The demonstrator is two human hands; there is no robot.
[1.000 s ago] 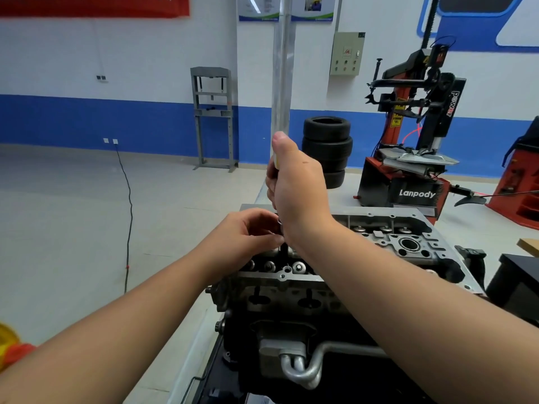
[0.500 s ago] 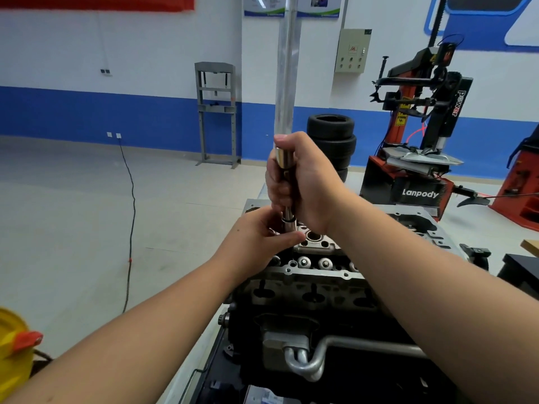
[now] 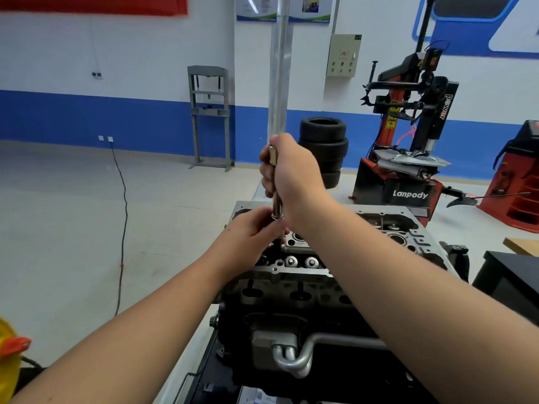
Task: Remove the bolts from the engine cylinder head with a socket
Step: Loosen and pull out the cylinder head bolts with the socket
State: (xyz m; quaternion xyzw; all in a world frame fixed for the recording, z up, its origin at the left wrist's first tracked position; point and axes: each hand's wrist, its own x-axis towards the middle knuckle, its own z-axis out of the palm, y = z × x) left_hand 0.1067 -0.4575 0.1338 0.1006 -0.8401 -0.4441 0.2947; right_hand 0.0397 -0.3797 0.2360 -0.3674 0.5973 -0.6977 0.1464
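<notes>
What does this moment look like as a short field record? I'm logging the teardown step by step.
setting: workshop floor
workpiece: cylinder head on the engine
tool: socket driver, upright over the head
right hand: grips the driver's handle
left hand: pinches the shaft's lower end, near the head
bolt under socket: hidden by the left hand
background: tire changer, stacked tires

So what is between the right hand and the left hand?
A short bare stretch of the socket tool's metal shaft, seen in the head view.
</notes>
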